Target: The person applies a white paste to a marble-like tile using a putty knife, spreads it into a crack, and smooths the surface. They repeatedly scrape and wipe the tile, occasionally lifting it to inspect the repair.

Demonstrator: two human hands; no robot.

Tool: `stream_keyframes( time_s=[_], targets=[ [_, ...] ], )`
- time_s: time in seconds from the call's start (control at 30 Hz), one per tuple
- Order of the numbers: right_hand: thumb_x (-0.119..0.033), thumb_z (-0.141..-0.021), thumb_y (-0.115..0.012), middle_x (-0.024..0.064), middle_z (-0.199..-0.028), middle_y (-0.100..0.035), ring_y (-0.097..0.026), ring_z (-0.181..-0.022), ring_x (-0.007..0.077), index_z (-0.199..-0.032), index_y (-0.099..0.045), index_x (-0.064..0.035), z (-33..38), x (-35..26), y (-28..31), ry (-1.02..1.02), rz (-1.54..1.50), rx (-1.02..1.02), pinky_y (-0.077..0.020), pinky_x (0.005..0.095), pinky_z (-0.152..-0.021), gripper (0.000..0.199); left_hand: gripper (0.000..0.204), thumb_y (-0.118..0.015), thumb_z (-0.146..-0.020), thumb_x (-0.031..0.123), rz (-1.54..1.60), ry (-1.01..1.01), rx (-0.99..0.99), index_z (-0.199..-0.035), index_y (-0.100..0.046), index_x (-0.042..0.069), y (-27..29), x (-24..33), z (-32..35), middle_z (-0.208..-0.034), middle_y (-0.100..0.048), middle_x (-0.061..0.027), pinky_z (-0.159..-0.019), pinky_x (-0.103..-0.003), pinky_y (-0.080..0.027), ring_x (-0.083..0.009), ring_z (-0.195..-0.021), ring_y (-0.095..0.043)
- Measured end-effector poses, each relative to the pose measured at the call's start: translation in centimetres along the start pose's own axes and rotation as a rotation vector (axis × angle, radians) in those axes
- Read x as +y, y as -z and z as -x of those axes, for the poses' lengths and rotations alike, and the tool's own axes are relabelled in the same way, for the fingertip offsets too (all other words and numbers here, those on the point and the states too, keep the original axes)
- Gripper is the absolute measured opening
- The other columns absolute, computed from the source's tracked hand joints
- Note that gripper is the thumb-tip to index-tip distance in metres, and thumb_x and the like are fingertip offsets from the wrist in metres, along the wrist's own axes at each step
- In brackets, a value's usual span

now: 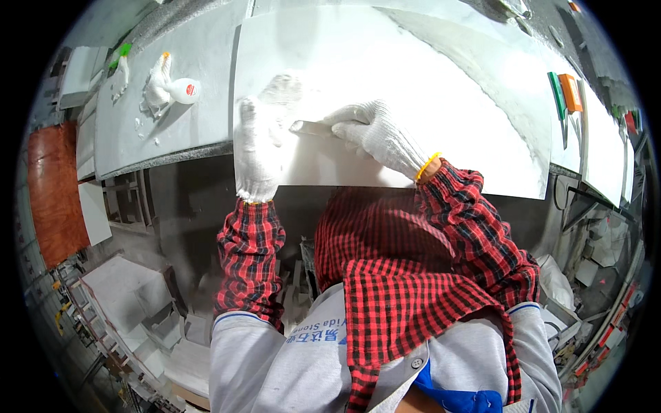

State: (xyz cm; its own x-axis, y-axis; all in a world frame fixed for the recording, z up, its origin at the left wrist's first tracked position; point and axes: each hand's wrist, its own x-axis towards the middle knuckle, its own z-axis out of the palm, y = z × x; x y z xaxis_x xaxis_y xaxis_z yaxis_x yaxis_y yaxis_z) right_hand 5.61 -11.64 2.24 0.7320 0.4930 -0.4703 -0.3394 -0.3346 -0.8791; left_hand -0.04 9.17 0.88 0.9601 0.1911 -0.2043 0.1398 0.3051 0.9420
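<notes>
1. My right hand (375,134), in a white knit glove, is closed around a small flat scraper blade (310,126). The fingers pinch its right end; the blade's free end pokes out to my left.
2. The blade lies flat on the white stone slab (427,89), with its long axis running roughly left to right and the tip aimed toward my left hand.
3. My left hand (256,153), also gloved, lies open and pressed palm-down on the slab, fingers stretched away from me, gripping nothing. It sits just left of the blade tip, near it but apart.
4. A pale grey smear (281,88) marks the slab just beyond the left fingertips, up and left of the blade tip. The right hand is the one on the tool; the left is nearer the smear.
5. Hard to make out: how much of the blade is buried in my right fist, whether it has a handle, and whether its edge actually touches the stone.
6. My thumb is hidden behind the fingers. The slab's near edge is partly covered by my red checked sleeves (251,248).
7. Off to the left, on a grey slab (138,131), lies a white squeeze bottle (184,90) beside a crumpled white glove or rag; which one I cannot tell.
</notes>
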Motion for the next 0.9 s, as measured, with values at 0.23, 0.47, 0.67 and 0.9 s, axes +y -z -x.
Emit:
stream_keyframes(
  time_s=[0.23, 0.47, 0.67, 0.9],
  targets=[
    [-0.018, -0.098, -0.065, -0.0006, -0.073, -0.063, -0.054, -0.06, 0.0039, -0.126, -0.071, -0.0065, 0.6, -0.6, 3.5, -0.062, -0.251, 0.055, -0.0417, 0.0197, -0.05, 0.031, 0.08, -0.061, -0.099, 0.049, -0.347, -0.232, 0.08, -0.157, -0.034, 0.001, 0.6, 3.7, 1.9, -0.158, -0.039, -0.0234, -0.121, -0.046, -0.028, -0.0335, -0.146, -0.037],
    [-0.028, -0.099, -0.067, -0.0018, -0.077, -0.061, -0.046, -0.061, 0.0025, -0.128, -0.07, -0.0046, 1.0, -0.4, 15.5, 0.07, -0.208, 0.413, -0.0366, 0.0192, -0.053, 0.038, 0.114, -0.064, -0.081, 0.075, -1.688, -0.648, -0.117, -0.164, -0.017, 0.012, 3.0, -1.1, 1.0, -0.169, -0.017, -0.0214, -0.125, -0.058, -0.01, -0.0418, -0.155, -0.016],
    [-0.023, -0.094, -0.072, 0.0026, -0.085, -0.071, -0.057, -0.066, 0.0078, -0.117, -0.074, -0.0029, -0.1, -0.9, 30.3, 0.2, -0.366, 0.885, -0.0448, 0.0226, -0.058, 0.03, 0.1, -0.059, -0.089, 0.07, -1.787, -0.722, -0.132, -0.161, -0.028, 0.008, 0.4, 0.2, -6.0, -0.168, -0.023, -0.0178, -0.125, -0.057, -0.013, -0.0356, -0.155, -0.022],
    [-0.024, -0.097, -0.068, -0.0001, -0.075, -0.065, -0.053, -0.059, 0.0049, -0.123, -0.073, -0.0045, 1.9, 0.4, 26.1, 0.161, -0.015, 0.657, -0.0438, 0.0208, -0.052, 0.032, 0.097, -0.064, -0.089, 0.065, -1.213, -0.639, 0.009, -0.159, -0.031, 0.006, 1.0, -0.4, -0.3, -0.159, -0.043, -0.0167, -0.123, -0.053, -0.022, -0.0344, -0.143, -0.045]
  ],
)
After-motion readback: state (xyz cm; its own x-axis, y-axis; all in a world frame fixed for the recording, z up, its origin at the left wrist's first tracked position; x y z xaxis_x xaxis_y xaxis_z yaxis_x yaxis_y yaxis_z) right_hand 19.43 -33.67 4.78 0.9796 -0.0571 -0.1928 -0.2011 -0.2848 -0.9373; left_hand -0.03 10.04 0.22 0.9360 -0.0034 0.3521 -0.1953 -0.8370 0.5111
